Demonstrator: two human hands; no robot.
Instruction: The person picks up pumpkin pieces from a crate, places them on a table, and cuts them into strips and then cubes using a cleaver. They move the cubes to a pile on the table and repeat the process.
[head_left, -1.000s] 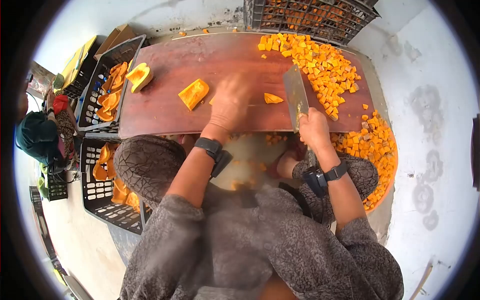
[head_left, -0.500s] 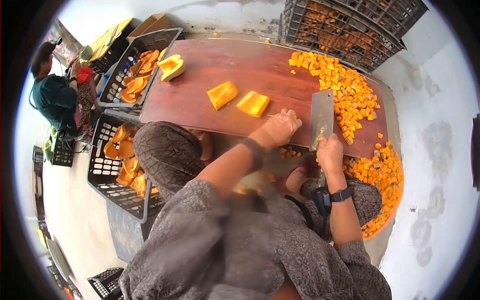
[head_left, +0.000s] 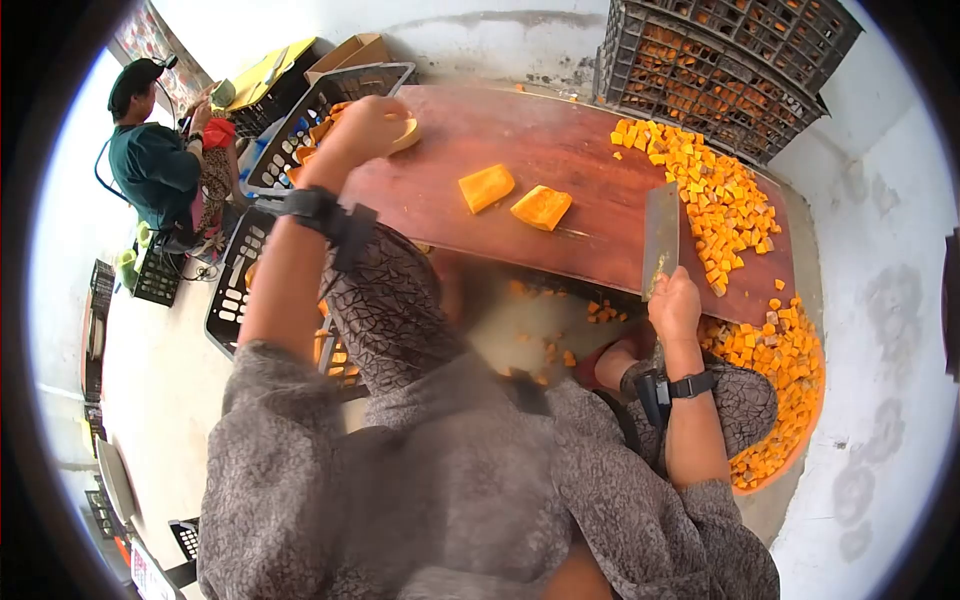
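Observation:
My left hand (head_left: 372,130) is at the far left end of the red-brown board (head_left: 440,205), its fingers curled over a pumpkin chunk (head_left: 406,136) that shows just beyond them. Whether the fingers grip it is hidden. In my right hand (head_left: 675,305) is the handle of a wide cleaver (head_left: 661,238), whose blade lies over the board's right part, beside a heap of orange pumpkin cubes (head_left: 725,195). Two pumpkin pieces, one on the left (head_left: 487,188) and one on the right (head_left: 541,207), rest mid-board.
Black crates (head_left: 720,70) stand stacked behind the board. An orange tub of cubes (head_left: 775,400) is at the right. Crates with pumpkin pieces, one upper (head_left: 385,78) and one lower (head_left: 232,290), stand left. Farther left sits a person (head_left: 155,165) in a cap.
My left hand has moved from the board's front edge up and left to the pumpkin chunk at the far end. My right hand still holds the cleaver. The view has shifted slightly.

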